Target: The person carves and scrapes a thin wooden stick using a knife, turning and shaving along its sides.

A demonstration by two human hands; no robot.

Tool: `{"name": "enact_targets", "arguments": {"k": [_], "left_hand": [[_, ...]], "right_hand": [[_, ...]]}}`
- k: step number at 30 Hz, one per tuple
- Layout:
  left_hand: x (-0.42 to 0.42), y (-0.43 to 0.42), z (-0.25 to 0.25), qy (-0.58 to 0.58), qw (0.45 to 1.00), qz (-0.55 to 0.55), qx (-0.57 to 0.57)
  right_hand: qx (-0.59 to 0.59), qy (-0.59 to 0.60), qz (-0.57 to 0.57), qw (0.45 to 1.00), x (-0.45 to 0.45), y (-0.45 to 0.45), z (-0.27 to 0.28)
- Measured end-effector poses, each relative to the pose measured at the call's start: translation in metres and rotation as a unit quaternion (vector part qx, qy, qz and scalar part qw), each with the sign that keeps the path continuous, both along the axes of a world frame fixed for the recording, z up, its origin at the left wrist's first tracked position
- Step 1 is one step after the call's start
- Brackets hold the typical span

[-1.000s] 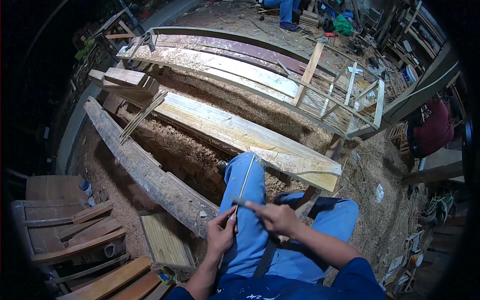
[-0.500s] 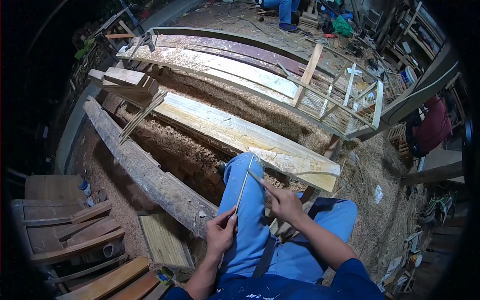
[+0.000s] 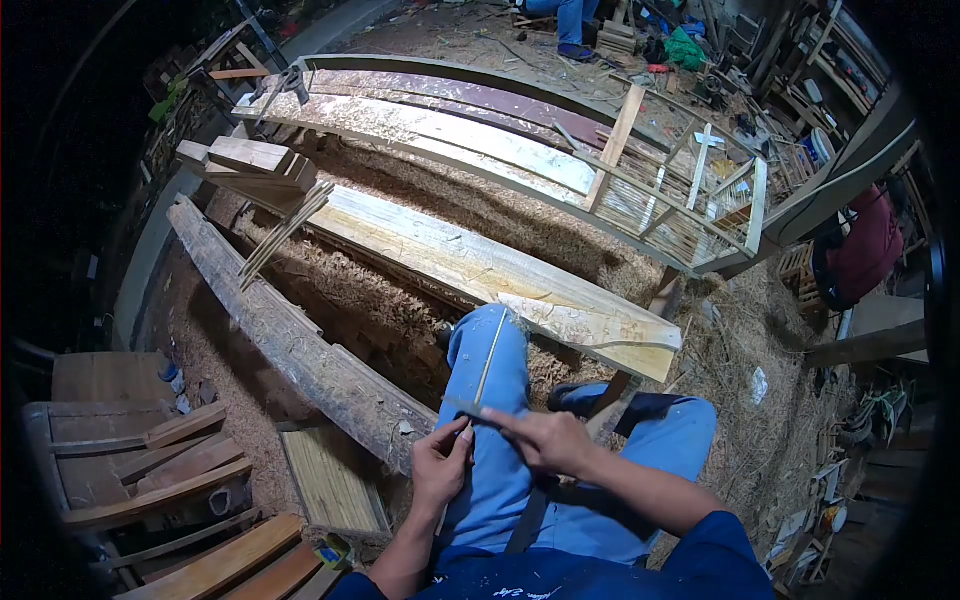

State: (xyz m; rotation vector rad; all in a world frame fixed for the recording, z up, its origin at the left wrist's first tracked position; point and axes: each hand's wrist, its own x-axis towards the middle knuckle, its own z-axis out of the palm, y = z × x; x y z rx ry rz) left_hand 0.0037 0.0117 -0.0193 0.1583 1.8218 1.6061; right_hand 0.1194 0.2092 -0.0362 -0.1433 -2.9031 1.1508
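A thin light strip (image 3: 489, 362) lies lengthwise over the blue-trousered knee, its lower end pinched by my left hand (image 3: 440, 468). My right hand (image 3: 552, 440) is closed on the handle of a knife (image 3: 464, 406), its index finger stretched along the tool. The blade crosses the strip just above my left fingertips. The handle is hidden in my right fist.
Ahead is a pale plank (image 3: 440, 245) with shavings; a rough log (image 3: 300, 350) lies left. Several thin sticks (image 3: 285, 235) lean on stacked blocks (image 3: 250, 155). A slatted frame (image 3: 690, 190) rests on the far bench. Two other people are partly visible at the top and right.
The knife first moved up along the strip toward the knee, then came back down beside my left fingers. My left hand has stayed nearly in place.
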Motion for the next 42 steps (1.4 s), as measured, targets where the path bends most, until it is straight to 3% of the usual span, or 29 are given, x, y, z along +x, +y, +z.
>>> {"name": "enact_targets", "arguments": {"k": [1, 4, 7, 9, 11, 13, 15, 19, 21, 23, 25, 27, 30, 31, 34, 37, 41, 42], "left_hand": [[0.0, 0.001, 0.0, -0.001, 1.0, 0.002, -0.008], [0.001, 0.003, 0.003, 0.003, 1.0, 0.005, -0.02], [0.002, 0.003, 0.001, 0.006, 1.0, 0.001, -0.025], [0.001, 0.001, 0.001, 0.003, 1.0, -0.001, -0.029], [0.002, 0.0, -0.001, -0.007, 1.0, 0.012, -0.009], [0.001, 0.003, 0.006, -0.009, 1.0, 0.005, -0.022], [0.002, 0.003, 0.007, -0.009, 0.999, 0.0, -0.037], [0.0, -0.001, 0.0, -0.01, 1.0, 0.003, -0.001], [-0.002, -0.003, 0.0, -0.019, 1.0, 0.002, 0.009], [-0.001, -0.004, 0.004, -0.009, 1.0, -0.014, -0.014], [0.001, -0.003, 0.005, -0.011, 1.0, -0.011, -0.016], [0.0, -0.005, 0.004, -0.008, 1.0, -0.013, -0.019], [-0.001, -0.01, 0.0, -0.026, 1.0, -0.007, 0.004], [-0.002, -0.012, 0.001, -0.022, 1.0, -0.013, -0.002], [0.001, -0.011, 0.006, -0.012, 1.0, -0.022, -0.012], [0.002, -0.01, 0.006, -0.018, 1.0, -0.013, -0.014], [0.0, -0.016, 0.01, -0.018, 1.0, -0.014, -0.004], [0.0, -0.017, 0.01, -0.019, 1.0, -0.014, -0.004]], "right_hand": [[0.0, -0.001, -0.001, 1.0, -0.001, 0.002, -0.006], [-0.063, 0.076, -0.152, 0.983, -0.013, 0.021, -0.03], [-0.028, 0.07, -0.143, 0.987, -0.016, 0.024, -0.037], [-0.031, 0.075, -0.085, 0.993, -0.003, 0.013, -0.022], [0.038, 0.011, 0.006, 0.999, 0.002, 0.003, -0.005], [-0.051, 0.088, -0.113, 0.988, -0.01, 0.016, -0.033], [-0.01, 0.045, -0.182, 0.982, -0.02, 0.04, -0.036], [-0.004, 0.079, -0.13, 0.988, -0.014, 0.021, -0.033], [0.015, 0.015, -0.023, 1.0, -0.005, 0.008, -0.016], [0.003, 0.041, -0.041, 0.998, -0.01, 0.024, -0.028], [-0.009, 0.071, -0.162, 0.984, -0.023, 0.041, -0.036], [-0.023, 0.102, -0.168, 0.98, -0.022, 0.031, -0.034], [-0.018, 0.07, -0.007, 0.997, -0.002, 0.004, -0.003], [-0.018, 0.069, -0.008, 0.997, -0.003, 0.006, -0.011], [-0.035, 0.086, -0.161, 0.983, -0.019, 0.033, -0.03], [-0.02, 0.108, -0.159, 0.981, -0.024, 0.038, -0.032], [0.021, 0.074, 0.001, 0.997, 0.001, 0.005, -0.022], [0.024, 0.064, -0.009, 0.998, -0.001, 0.011, -0.021]]}}
